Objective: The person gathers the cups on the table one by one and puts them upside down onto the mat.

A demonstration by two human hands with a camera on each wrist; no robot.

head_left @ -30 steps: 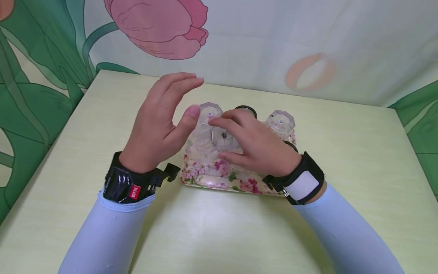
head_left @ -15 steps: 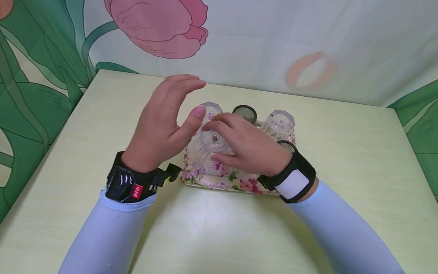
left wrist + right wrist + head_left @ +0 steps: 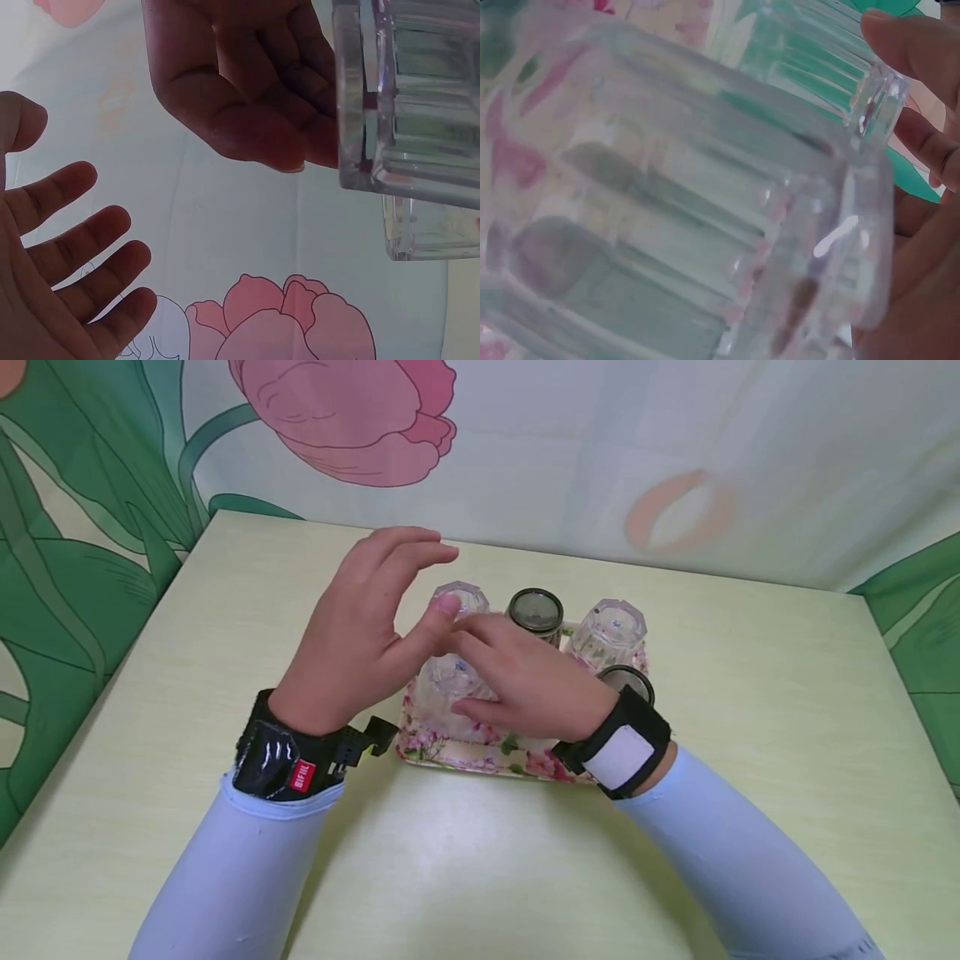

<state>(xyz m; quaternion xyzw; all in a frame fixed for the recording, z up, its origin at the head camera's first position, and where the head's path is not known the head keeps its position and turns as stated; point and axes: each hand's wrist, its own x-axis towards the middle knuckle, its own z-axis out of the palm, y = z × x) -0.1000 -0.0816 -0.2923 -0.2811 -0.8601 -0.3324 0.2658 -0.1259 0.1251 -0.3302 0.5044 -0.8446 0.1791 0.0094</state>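
Note:
An upturned clear faceted glass (image 3: 453, 675) stands at the front left of the flowered tray (image 3: 457, 753). My right hand (image 3: 528, 678) reaches over it, with thumb and fingers holding it near its upturned base. In the right wrist view the thumb and fingers lie around the base of the farther clear glass (image 3: 802, 64). A nearer glass (image 3: 705, 217) fills much of that view, blurred. My left hand (image 3: 360, 627) hovers left of the tray, fingers apart and gently bent, holding nothing. The left wrist view shows a large clear glass (image 3: 420, 90) close to the right hand's fingers.
Another clear glass (image 3: 467, 596) stands back left, and a further clear glass (image 3: 611, 631) back right. Two black-rimmed round pieces stand on the tray, one at the back (image 3: 535, 607) and one by my right wrist (image 3: 626, 681). A patterned curtain (image 3: 540, 460) hangs behind the table (image 3: 480, 877).
My right hand and the front clear glass have shifted left together, uncovering more of both black-rimmed pieces. My left hand has moved slightly right and down.

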